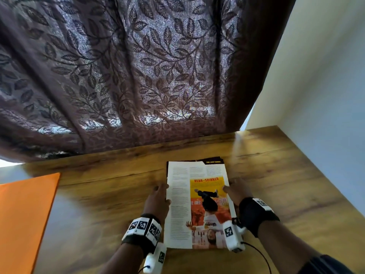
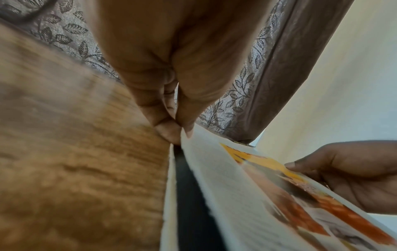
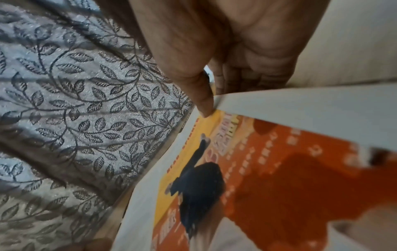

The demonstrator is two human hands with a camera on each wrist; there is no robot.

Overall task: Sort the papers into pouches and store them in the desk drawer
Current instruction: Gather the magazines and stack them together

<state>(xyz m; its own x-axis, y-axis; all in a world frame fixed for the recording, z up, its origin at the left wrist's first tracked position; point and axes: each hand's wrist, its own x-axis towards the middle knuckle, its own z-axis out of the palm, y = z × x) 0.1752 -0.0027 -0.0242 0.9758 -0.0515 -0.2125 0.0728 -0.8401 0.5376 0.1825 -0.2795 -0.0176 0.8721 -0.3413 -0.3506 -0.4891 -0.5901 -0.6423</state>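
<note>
A stack of printed pages (image 1: 199, 206) with text columns and an orange-and-yellow picture is held just above the wooden desk (image 1: 102, 194). My left hand (image 1: 158, 196) pinches the stack's left edge between thumb and fingers, seen close in the left wrist view (image 2: 180, 129). My right hand (image 1: 235, 191) grips the right edge, thumb on top of the page and fingers underneath (image 3: 206, 103). A darker page (image 1: 215, 161) shows behind the top sheet. An orange pouch (image 1: 23, 218) lies flat at the desk's left.
A brown leaf-patterned curtain (image 1: 128, 76) hangs behind the desk's far edge. A pale wall (image 1: 316, 86) borders the desk on the right. No drawer is in view.
</note>
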